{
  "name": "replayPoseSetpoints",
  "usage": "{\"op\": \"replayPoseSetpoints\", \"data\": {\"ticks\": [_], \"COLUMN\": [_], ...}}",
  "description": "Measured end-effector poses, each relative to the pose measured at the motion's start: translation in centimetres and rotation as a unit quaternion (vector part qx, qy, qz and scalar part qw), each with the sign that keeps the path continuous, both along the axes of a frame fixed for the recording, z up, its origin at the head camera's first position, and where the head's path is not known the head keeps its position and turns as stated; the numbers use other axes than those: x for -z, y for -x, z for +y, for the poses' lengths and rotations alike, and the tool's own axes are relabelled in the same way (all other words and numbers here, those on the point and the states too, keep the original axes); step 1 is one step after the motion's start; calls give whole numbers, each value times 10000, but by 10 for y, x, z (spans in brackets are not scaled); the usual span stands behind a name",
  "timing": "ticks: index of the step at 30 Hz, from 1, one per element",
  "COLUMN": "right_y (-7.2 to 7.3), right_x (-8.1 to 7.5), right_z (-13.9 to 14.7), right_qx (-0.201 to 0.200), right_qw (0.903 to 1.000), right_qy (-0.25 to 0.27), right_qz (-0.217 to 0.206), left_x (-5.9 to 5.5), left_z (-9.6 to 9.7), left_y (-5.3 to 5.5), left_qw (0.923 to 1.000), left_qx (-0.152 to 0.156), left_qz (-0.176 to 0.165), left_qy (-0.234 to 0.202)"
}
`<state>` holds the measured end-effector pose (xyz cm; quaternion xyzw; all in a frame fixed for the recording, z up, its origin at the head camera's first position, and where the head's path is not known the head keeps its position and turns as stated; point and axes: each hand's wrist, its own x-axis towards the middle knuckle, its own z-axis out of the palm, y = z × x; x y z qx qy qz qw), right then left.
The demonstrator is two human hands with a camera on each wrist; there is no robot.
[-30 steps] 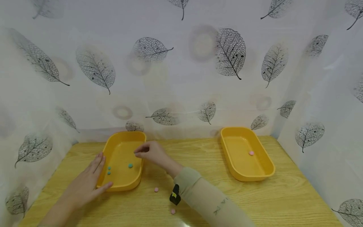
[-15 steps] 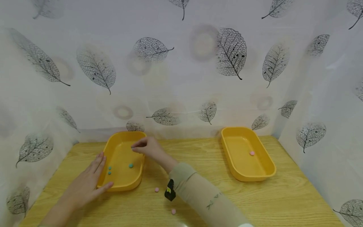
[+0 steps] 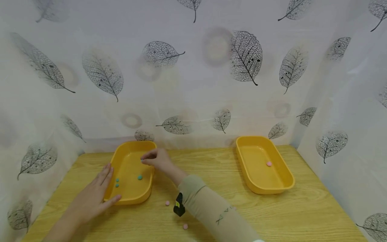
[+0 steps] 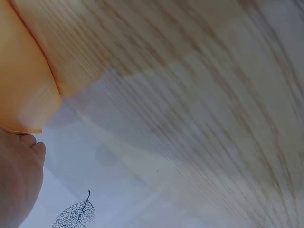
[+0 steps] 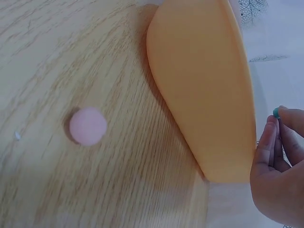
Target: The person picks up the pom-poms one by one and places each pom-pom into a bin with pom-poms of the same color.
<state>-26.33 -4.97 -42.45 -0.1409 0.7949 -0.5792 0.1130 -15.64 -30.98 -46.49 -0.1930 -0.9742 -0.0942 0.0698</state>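
At the left stands a yellow tray with several small teal balls in it, among them one right of the middle. My left hand lies along its left side, fingers straight on the side and thumb by the near rim. In the left wrist view only part of that hand shows, against the tray wall. Over the tray's right rim, my right hand pinches another small teal ball between thumb and fingertips, well seen in the right wrist view.
A second yellow tray stands at the right with one pink ball in it. Two pink balls, a farther one and a nearer one, lie on the wooden table. A leaf-patterned curtain hangs behind.
Compared with a second ago, my right hand has shifted slightly left over the tray, and its forearm has swung left. The left hand and both trays stay in place.
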Motion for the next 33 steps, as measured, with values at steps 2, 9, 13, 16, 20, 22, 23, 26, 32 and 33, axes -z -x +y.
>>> {"op": "replayPoseSetpoints", "data": {"ticks": [2,9,13,16,20,22,23,26,32,33], "right_y": [0,1,1,1,2,2,2,2,1,1], "right_x": [1,2,2,3,4,4,4,5,5,4], "right_z": [-1,-1,0,0,0,0,0,2,14,16], "right_qx": [34,-15,-79,-94,-23,8,30,29,-187,-218], "right_qw": [10000,10000,9999,9999,10000,9999,9999,9998,9969,9966], "right_qy": [27,-32,-74,-41,13,18,34,121,646,701], "right_qz": [-8,-10,-11,-28,-71,-99,-118,-182,-399,-387], "left_x": [0,1,2,3,3,3,2,2,1,1], "left_z": [0,0,-1,-1,-2,-2,-2,-2,-2,-2], "left_y": [0,-2,-2,-2,-1,-1,-1,-1,0,0], "left_qw": [10000,10000,9999,9998,9997,9997,9997,9998,9999,9999], "left_qx": [22,41,55,78,103,104,98,78,54,60], "left_qz": [41,87,138,189,222,225,217,182,160,155], "left_qy": [-4,12,22,11,-22,-41,-46,-42,-19,-11]}}
